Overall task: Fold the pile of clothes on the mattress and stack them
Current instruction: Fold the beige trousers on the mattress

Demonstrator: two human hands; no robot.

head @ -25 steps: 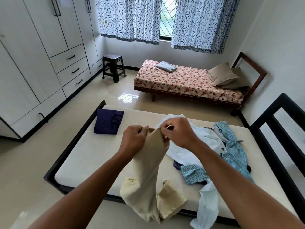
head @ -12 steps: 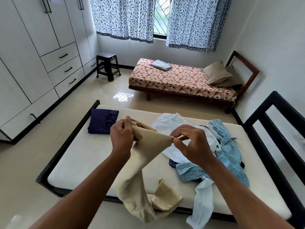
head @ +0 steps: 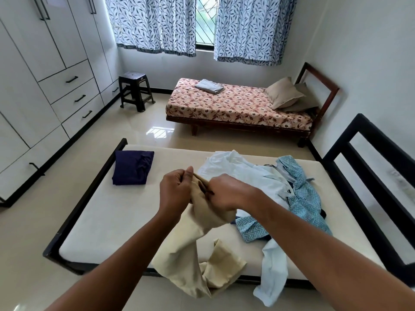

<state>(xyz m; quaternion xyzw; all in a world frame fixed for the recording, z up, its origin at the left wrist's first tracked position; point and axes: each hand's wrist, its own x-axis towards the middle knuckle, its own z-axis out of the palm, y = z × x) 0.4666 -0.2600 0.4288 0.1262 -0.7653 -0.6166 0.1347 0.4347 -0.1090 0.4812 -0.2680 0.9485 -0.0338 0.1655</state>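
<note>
The trousers point(head: 184, 250) hang straight down from our grip.
Our left hand point(head: 177, 189) and right hand point(head: 226, 194) both pinch the top edge, side by side.

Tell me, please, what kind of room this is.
Most likely a home bedroom: a bare mattress in a black frame with clothes on it, a second bed with pillows, and a white wardrobe with drawers along the left wall.

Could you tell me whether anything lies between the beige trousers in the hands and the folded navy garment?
Nothing visible does. The left hand and right hand grip the beige trousers; only bare mattress lies between them and the folded navy garment at the far left. The unfolded pile sits to the right.
</note>
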